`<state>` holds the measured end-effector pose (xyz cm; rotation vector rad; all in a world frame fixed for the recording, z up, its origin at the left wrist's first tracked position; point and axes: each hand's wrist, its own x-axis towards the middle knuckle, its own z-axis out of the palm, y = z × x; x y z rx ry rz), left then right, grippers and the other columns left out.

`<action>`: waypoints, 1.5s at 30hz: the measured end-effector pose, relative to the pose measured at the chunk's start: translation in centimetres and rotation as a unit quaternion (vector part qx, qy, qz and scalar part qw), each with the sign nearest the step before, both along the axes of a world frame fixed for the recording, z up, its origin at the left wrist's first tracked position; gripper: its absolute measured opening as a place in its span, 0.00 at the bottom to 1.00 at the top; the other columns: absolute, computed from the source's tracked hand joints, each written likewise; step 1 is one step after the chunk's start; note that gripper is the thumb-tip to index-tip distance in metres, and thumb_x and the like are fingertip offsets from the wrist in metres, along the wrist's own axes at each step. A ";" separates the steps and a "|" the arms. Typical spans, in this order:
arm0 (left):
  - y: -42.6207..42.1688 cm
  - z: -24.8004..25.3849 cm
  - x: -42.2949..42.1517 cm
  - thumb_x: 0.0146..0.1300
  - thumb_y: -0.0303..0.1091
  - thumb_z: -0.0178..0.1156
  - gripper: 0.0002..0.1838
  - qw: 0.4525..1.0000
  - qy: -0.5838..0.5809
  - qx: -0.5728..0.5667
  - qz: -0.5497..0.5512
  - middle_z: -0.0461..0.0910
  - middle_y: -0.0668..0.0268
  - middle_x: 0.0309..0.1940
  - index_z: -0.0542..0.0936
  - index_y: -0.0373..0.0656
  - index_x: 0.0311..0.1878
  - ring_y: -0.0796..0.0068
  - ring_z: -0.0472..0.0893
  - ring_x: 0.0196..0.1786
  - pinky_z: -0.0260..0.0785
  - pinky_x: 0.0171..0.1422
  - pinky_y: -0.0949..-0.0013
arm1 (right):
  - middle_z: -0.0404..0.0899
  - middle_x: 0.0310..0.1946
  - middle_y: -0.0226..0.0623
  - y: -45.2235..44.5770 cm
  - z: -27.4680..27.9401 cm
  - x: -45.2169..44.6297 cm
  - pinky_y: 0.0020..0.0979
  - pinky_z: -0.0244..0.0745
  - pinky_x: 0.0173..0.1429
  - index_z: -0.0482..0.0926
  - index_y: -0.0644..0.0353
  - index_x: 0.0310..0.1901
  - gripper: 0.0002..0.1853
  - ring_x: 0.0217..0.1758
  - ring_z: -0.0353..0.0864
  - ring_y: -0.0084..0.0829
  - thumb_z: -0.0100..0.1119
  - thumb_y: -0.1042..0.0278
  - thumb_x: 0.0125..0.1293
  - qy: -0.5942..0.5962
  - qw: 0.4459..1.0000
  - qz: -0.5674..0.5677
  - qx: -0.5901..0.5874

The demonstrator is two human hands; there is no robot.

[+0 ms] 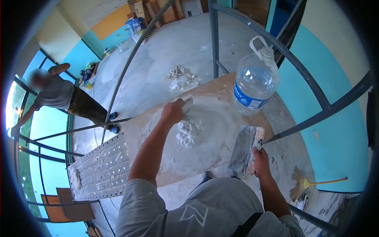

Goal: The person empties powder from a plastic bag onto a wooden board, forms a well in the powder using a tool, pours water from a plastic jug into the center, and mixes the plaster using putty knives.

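Observation:
A heap of wet white plaster [189, 133] lies on a brown board [166, 168] in front of me. Just above the heap, my left hand [173, 112] is closed on a small scraper [188, 103], whose blade is smeared with plaster. To the right, my right hand [260, 161] grips a wide plaster-stained trowel [245, 149], held over the board's right edge. A large clear water bottle [255, 85] with a blue label and a white handle stands at the board's far right corner.
Grey scaffold rails [312, 81] curve around the platform; a perforated metal plank [100, 170] extends left. A person [59, 93] stands at the left. Rubble [181, 78] lies on the floor beyond, and a broom [302, 183] is at lower right.

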<state>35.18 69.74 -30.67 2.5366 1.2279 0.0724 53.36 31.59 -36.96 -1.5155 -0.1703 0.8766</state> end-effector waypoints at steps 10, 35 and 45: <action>-1.8 0.8 4.5 0.48 0.23 0.61 0.22 0.945 0.087 0.009 -0.316 0.83 0.58 0.37 0.79 0.50 0.49 0.53 0.81 0.45 0.72 0.50 0.54 | 0.77 0.45 0.33 0.0 0.0 -1.8 0.31 0.71 0.54 0.74 0.63 0.56 0.16 0.47 0.76 0.26 0.54 0.63 0.73 0.003 1.000 0.007 -0.002; -5.0 1.3 -8.9 0.59 0.28 0.54 0.18 0.997 0.011 -0.018 -0.080 0.82 0.49 0.37 0.76 0.50 0.53 0.45 0.82 0.45 0.73 0.51 0.50 | 0.79 0.45 0.35 5.8 0.6 0.3 0.31 0.71 0.51 0.76 0.65 0.55 0.19 0.46 0.75 0.26 0.57 0.60 0.70 -0.192 0.958 0.174 -0.124; -11.7 -9.2 -23.4 0.59 0.27 0.65 0.16 0.773 -0.420 -0.262 0.397 0.81 0.63 0.38 0.77 0.36 0.50 0.70 0.81 0.39 0.75 0.43 0.60 | 0.80 0.45 0.37 14.0 -4.5 2.3 0.35 0.73 0.49 0.76 0.65 0.55 0.19 0.45 0.78 0.30 0.59 0.62 0.69 -0.117 0.968 0.213 -0.058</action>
